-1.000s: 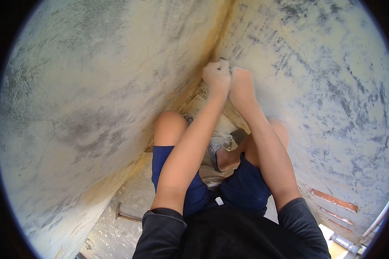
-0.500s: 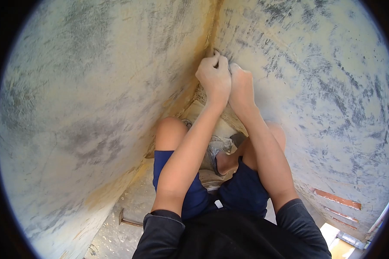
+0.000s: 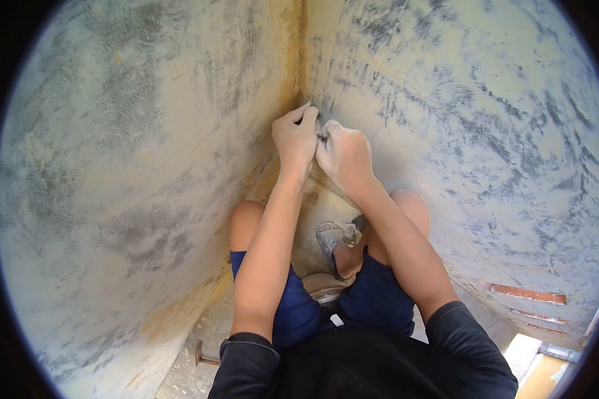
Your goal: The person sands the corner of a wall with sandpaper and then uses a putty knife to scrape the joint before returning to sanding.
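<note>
My left hand [image 3: 295,141] is closed in a pinch close to the corner seam [image 3: 302,53] where two walls meet. Dust whitens its fingers. Just to the right, my right hand [image 3: 346,154] is curled closed, its knuckles toward the right wall [image 3: 486,166]. Between the two hands shows a small dark grey piece [image 3: 322,128], too hidden to name; both hands seem to grip it. The walls are pale and chalky with dark grey scuffs, and the seam is yellow-brown.
The left wall [image 3: 113,186] slopes in close beside me. My bent knees and a dusty sandal [image 3: 333,239] are below my hands. Orange-red slots [image 3: 529,294] mark the lower right wall. A metal bracket [image 3: 205,354] stands on the floor at lower left.
My hands have come down and nearer my body, drawing slightly apart, so the grey piece between them shows. The view has shifted, with the corner now further left.
</note>
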